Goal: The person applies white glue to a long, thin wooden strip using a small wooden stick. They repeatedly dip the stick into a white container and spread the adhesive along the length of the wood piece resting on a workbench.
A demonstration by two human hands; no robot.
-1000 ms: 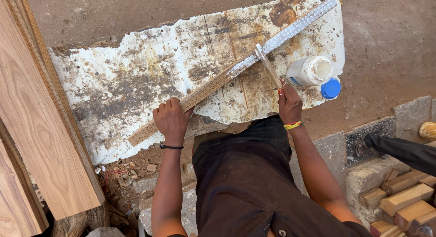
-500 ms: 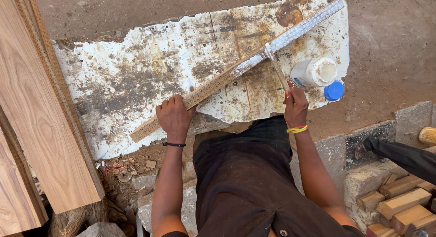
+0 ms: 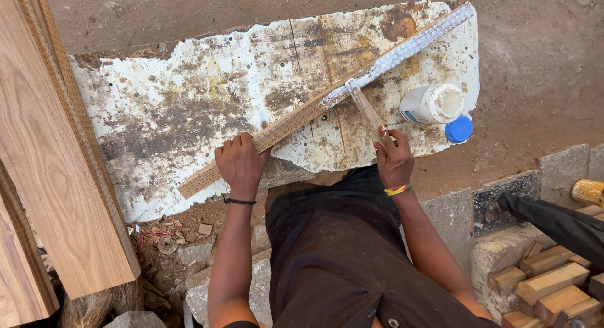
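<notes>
Lowest in the frame sit the person's dark-clothed lap and forearms. The left hand (image 3: 241, 164), left of centre, is closed down over the lower end of a long wooden strip (image 3: 277, 132), pinning it to the stained white board (image 3: 157, 127). The right hand (image 3: 394, 159), right of centre, is curled around the handle of a small brush (image 3: 363, 108) whose tip meets the strip at mid-length. The strip runs diagonally to the upper right corner: its upper stretch looks coated white, its lower stretch is bare wood, so roughly half seems spread. Beyond the brush lie a white glue bottle (image 3: 433, 104), tipped over, and its blue cap (image 3: 458, 129).
</notes>
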